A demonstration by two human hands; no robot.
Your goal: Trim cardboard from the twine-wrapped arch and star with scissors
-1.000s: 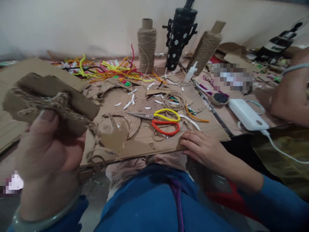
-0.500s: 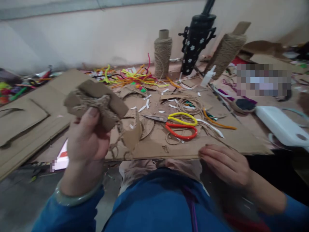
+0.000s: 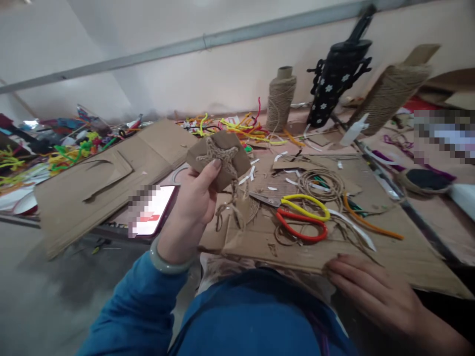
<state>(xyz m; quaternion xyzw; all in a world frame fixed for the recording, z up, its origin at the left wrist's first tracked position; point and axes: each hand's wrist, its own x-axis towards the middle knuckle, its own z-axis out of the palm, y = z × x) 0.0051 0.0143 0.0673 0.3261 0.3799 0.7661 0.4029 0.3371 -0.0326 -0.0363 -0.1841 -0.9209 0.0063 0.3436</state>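
Observation:
My left hand [image 3: 187, 215] is closed round a small cardboard piece [image 3: 242, 163], its thumb pressing on a star of braided twine [image 3: 224, 154] that lies across the face. The piece is held up and tilted above the work surface. A length of twine [image 3: 234, 190] hangs below it. My right hand [image 3: 374, 291] rests at the front edge of the cardboard sheet [image 3: 308, 257], fingers stretched out side by side with nothing seen in them. Between the hands lie scissors [image 3: 302, 237] with one yellow and one red handle, blades apart and pointing left.
Behind the scissors is a coil of twine [image 3: 321, 185] among white scraps. Two twine spools [image 3: 281, 101] and a black flower-dotted holder [image 3: 326, 91] stand near the wall, beside a small glue bottle [image 3: 352, 132]. A lit phone [image 3: 152, 217] and cardboard sheets [image 3: 85, 207] are at left.
The view has swung left. My left hand has turned the cardboard piece so the twine star faces me more squarely. My right hand stays by the front edge.

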